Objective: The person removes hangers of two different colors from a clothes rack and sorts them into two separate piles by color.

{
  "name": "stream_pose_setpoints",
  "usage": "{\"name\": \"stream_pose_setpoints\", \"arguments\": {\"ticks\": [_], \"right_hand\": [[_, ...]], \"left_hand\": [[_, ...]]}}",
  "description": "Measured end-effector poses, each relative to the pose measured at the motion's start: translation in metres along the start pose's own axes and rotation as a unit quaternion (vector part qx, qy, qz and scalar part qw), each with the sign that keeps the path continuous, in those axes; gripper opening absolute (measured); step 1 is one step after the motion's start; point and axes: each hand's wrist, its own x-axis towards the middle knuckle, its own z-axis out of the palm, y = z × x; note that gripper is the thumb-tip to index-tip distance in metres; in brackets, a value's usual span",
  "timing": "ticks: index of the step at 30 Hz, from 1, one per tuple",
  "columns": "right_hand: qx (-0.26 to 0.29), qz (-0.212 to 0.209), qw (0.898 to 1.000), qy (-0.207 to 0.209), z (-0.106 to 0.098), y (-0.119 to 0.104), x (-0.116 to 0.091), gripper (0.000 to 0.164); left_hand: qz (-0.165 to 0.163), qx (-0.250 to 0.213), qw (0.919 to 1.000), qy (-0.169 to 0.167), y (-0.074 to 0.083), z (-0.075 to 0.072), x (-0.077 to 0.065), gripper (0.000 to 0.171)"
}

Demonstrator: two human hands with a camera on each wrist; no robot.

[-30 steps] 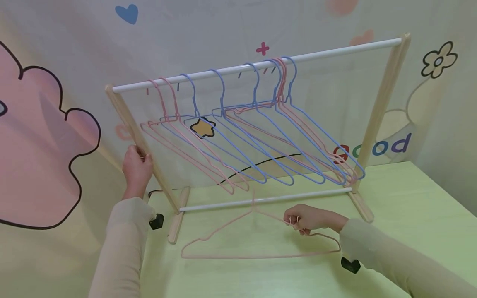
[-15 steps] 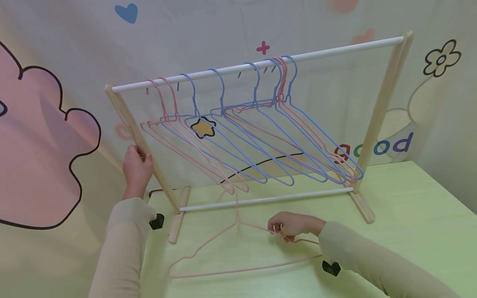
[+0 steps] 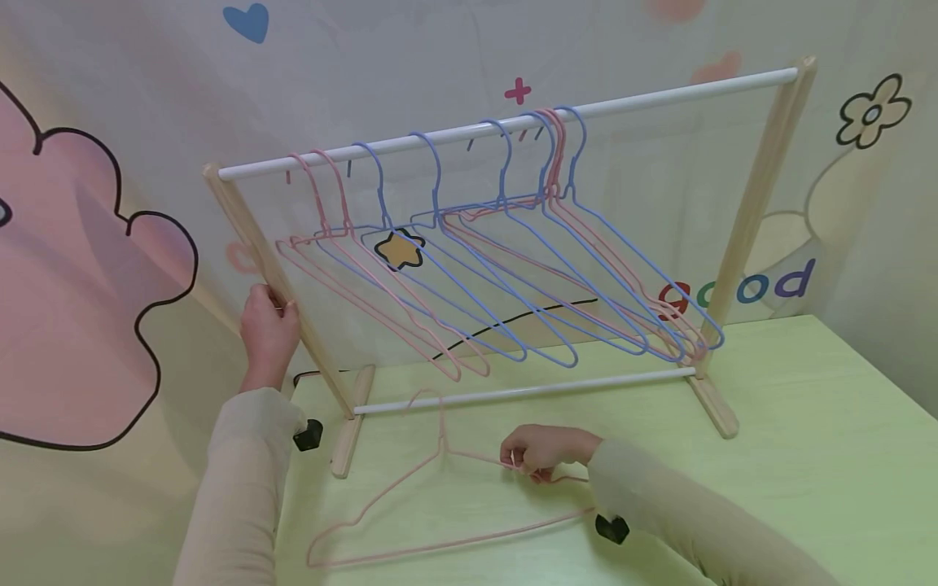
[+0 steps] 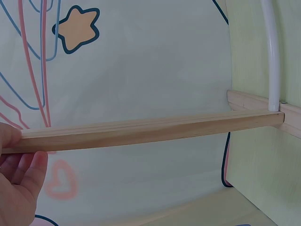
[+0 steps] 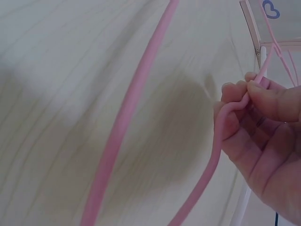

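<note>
My right hand (image 3: 545,452) pinches one shoulder of a pink clothes hanger (image 3: 399,488) in front of the rack, over the table. In the right wrist view, thumb and fingers close on the pink wire (image 5: 218,136) by its notch. The hanger's hook points up and stands before the rack's lower rail. On the left side, my left hand (image 3: 269,334) grips the wooden upright (image 4: 141,132) of the clothes rack, thumb on one side and fingers on the other. Blue hangers (image 3: 436,187) and pink hangers (image 3: 337,195) hang from the rack's white top rod (image 3: 674,98).
The rack's right upright (image 3: 758,220) ends in a wooden foot on the pale green table (image 3: 828,456). A white lower rail (image 3: 586,387) joins the two sides. Behind stands a curtain (image 3: 410,65) printed with drawings. A black wrist device (image 3: 611,529) sits under the right sleeve.
My right hand has carried the pink hanger to the left and a little nearer to me, and the hanger has turned so its hook shows. My left hand keeps its place on the upright.
</note>
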Motion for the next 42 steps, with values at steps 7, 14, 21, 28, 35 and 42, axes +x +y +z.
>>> {"name": "stream_pose_setpoints", "arguments": {"ticks": [7,14,21,28,35,42], "right_hand": [[-0.014,0.015,1.0,-0.002,0.004,-0.001,0.011,0.021],[-0.001,0.026,1.0,0.001,0.01,-0.001,0.022,0.021],[0.026,0.029,0.999,0.022,0.014,0.002,0.029,0.022],[0.024,0.042,0.998,0.044,0.017,0.003,0.032,0.023],[-0.031,0.042,0.997,0.06,0.018,0.002,0.033,0.022],[-0.06,0.02,0.994,0.083,0.018,-0.001,0.027,0.015]], "left_hand": [[-0.004,0.002,1.0,-0.003,0.001,0.0,-0.001,0.023],[-0.007,-0.004,1.0,-0.006,0.001,0.0,0.0,0.023],[-0.012,0.002,0.9999,-0.012,0.001,0.0,0.0,0.023],[-0.011,0.007,0.9999,-0.008,0.0,0.0,0.001,0.023],[-0.014,0.007,0.9998,-0.01,0.003,-0.001,0.0,0.023],[-0.017,0.0,0.9998,-0.01,0.004,-0.001,-0.001,0.023]]}}
